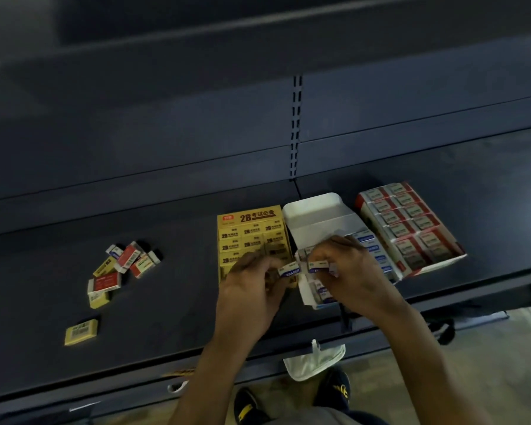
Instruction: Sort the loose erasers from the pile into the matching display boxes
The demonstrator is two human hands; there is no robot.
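left hand (252, 286) grip pinches blue eraser (288, 269), right hand (350, 271) grip pinches second blue eraser (318, 265), over blue display box (316, 210) front; likely light, firm: hold long sides.

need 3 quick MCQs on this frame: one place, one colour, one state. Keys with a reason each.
1. Where does the loose eraser pile lie?
A) left of the yellow box
B) right of it
C) on top of it

2. What colour are the held erasers?
A) yellow
B) red
C) blue and white

3. The lid of the white box is:
A) shut flat
B) open, flap raised
C) missing

Key:
1 A: the pile sits well to the left of the yellow box.
2 C: the left hand and the right hand each pinch a blue-and-white one.
3 B: the white flap stands up behind the rows inside.
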